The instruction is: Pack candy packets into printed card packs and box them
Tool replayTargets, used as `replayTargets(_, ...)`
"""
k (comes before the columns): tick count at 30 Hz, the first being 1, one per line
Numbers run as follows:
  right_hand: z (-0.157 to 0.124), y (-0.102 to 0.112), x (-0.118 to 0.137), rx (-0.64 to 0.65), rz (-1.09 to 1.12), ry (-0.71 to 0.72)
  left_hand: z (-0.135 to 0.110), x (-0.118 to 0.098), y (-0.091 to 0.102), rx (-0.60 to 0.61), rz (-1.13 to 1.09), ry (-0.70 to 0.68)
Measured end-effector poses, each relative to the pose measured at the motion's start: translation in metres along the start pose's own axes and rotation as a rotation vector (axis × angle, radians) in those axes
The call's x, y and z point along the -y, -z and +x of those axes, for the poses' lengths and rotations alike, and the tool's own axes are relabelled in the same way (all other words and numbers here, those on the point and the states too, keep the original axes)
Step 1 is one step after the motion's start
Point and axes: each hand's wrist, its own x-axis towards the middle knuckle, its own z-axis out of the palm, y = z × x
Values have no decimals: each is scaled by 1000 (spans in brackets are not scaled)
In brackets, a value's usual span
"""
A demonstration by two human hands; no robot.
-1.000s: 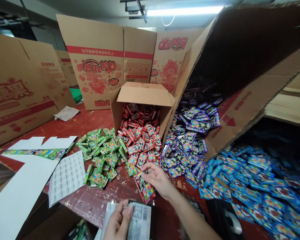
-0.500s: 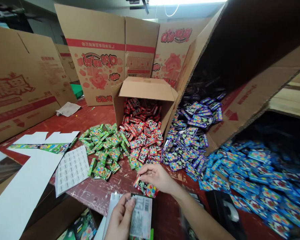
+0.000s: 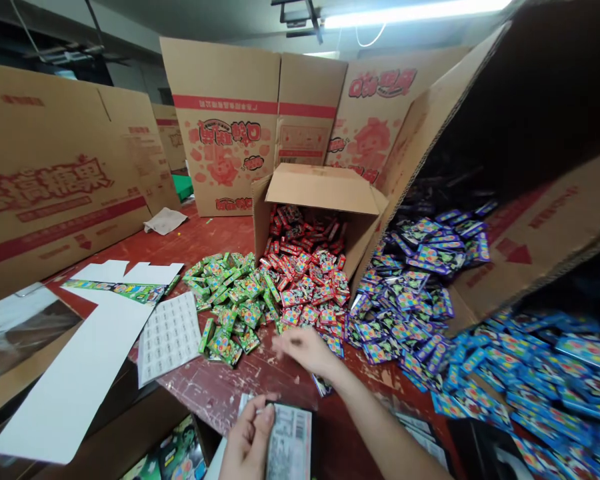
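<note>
My left hand (image 3: 247, 441) is at the bottom edge, its fingers pinched on a flat dark packet with a white barcode label (image 3: 290, 441). My right hand (image 3: 305, 348) hovers low over the red table between the green candy packets (image 3: 230, 300) and the red candy packets (image 3: 307, 293). Its fingers are smeared by motion. A red packet (image 3: 323, 385) shows just under its wrist; I cannot tell whether the hand holds it. The red packets spill from a small tipped carton (image 3: 325, 190).
Purple packets (image 3: 410, 287) pour from a large tipped carton (image 3: 530, 220) on the right, with blue packets (image 3: 540, 373) beside them. A sticker sheet (image 3: 170, 337) and white flat card (image 3: 80, 373) lie at left. Printed cartons (image 3: 225, 120) stand behind.
My right hand has lifted from the table's near edge and swept left towards the green pile. My view has shifted left. My left hand keeps its hold on the labelled packet.
</note>
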Motion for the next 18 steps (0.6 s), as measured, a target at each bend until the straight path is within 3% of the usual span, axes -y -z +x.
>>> replayTargets(4, 57, -44, -18, -132, -7, -5, -6, -6, 8, -37, 29, -9)
replayTargets(7, 64, -42, -36, -141, 52, -34, -7, -9, 16, -48, 14, -12)
replayTargets(10, 35, -9, -45, -112, 150, -86, -2, -6, 18, -37, -23, -23)
replayTargets(13, -18, 26, -37, -118, 242, -129, 5, -1, 11, -18, -25, -24)
replayTargets(15, -54, 39, -27, -141, 282, -155, 7, 1, 3, 14, -5, -25)
replayTargets(18, -93, 48, -19, -174, 169, -135, 5, 0, -5, 93, 36, 14)
